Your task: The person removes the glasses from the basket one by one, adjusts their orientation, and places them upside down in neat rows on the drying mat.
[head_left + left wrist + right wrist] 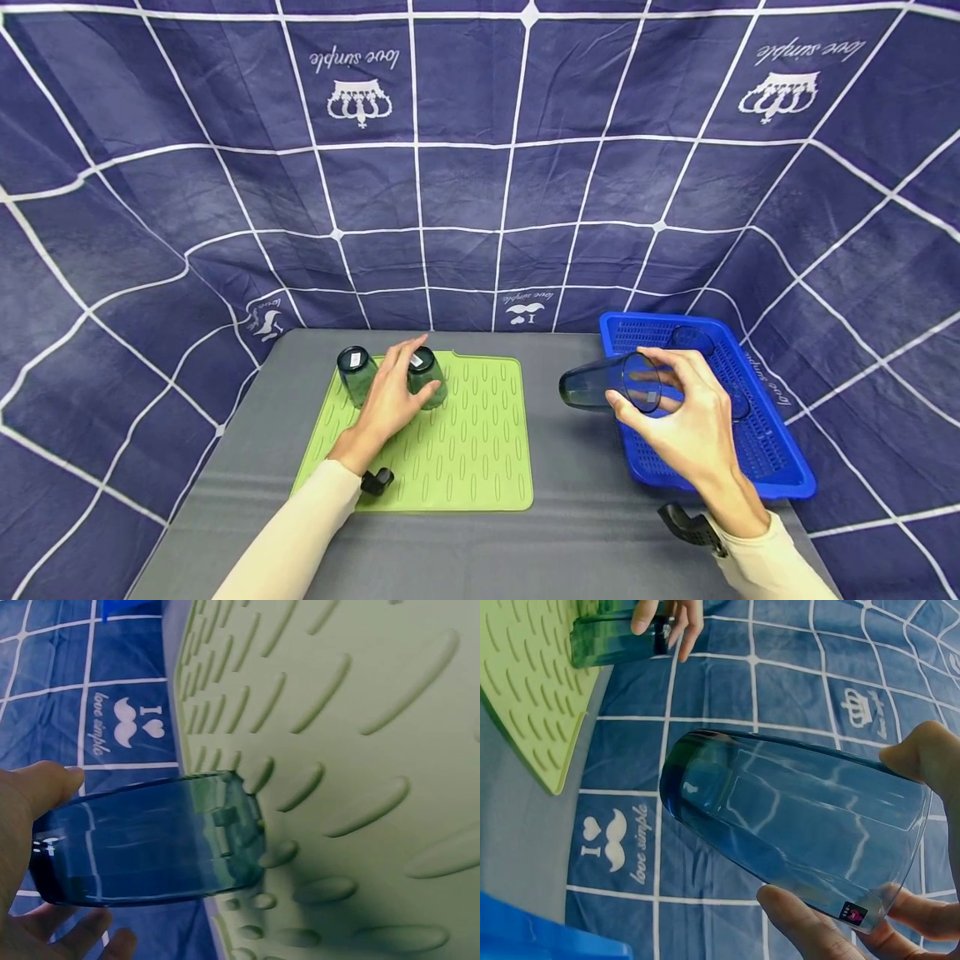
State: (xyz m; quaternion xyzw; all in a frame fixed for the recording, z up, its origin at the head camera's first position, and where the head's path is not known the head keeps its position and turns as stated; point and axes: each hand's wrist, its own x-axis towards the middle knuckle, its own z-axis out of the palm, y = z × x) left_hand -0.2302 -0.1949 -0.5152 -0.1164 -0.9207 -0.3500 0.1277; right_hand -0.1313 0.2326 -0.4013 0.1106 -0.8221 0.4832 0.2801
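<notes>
Two blue-green drinking glasses stand upside down on a green drying mat (pixel 480 442). My left hand (pixel 390 392) is spread around the right-hand one of them, a glass (pixel 142 844); the thumb is on one side and loosely extended fingers are on the other. The other standing glass (pixel 356 379) is just left of that hand. In my right hand (pixel 693 412) a blue drinking glass (pixel 795 817) is held between thumb and fingers near its rim, tilted almost level, base toward the mat. It hangs above the grey table by the basket's left edge.
A blue plastic basket (pixel 776 450) stands at the right, with clear blue glasses (pixel 692 340) lying in it. Grey table surface (pixel 562 517) separates mat and basket. Dark blue checked cloth (pixel 465 192) hangs behind and at both sides.
</notes>
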